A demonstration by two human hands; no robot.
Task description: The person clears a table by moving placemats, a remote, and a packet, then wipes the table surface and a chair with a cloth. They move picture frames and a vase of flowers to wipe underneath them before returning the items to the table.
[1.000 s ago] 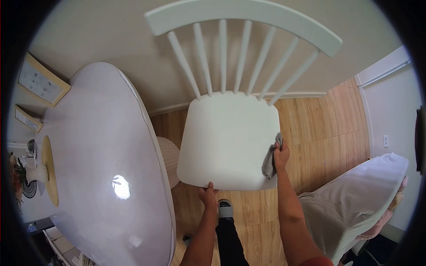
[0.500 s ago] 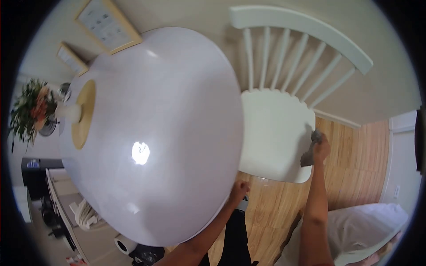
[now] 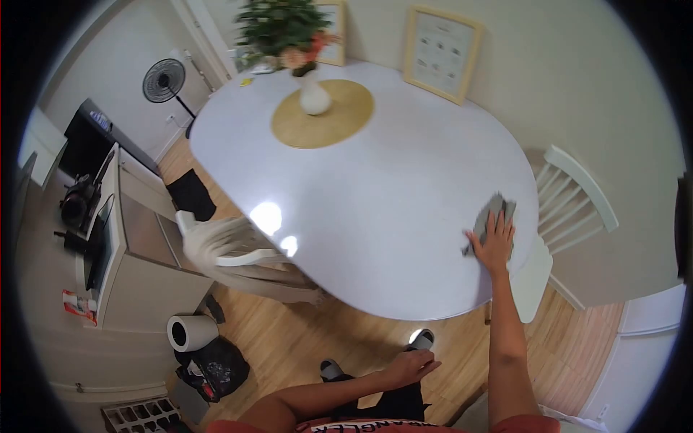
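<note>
A crumpled grey cloth (image 3: 495,208) lies against the top of the white oval table (image 3: 404,245), near its right edge. My right hand (image 3: 495,245) holds the cloth down against the surface, fingers stretched over it and the palm low. In front of my body, below the table's near edge, hangs my left hand (image 3: 411,368). Its fingers are loosely curled together with nothing seen in them, and it touches neither table nor cloth. Just beyond my right hand, a white spindle-back chair (image 3: 533,278) stands partly under the table's right end.
A white vase (image 3: 314,97) of flowers stands on a round gold mat (image 3: 289,130). Picture frames (image 3: 442,54) lean against the wall. A second chair (image 3: 249,267) sits at the table's left side. A white bin (image 3: 193,333) and black bag (image 3: 216,368) are on the floor.
My right hand has moved with the cloth from the chair seat onto the tabletop. My left hand has come away from the table's edge. The view has swung left, showing more of the room.
</note>
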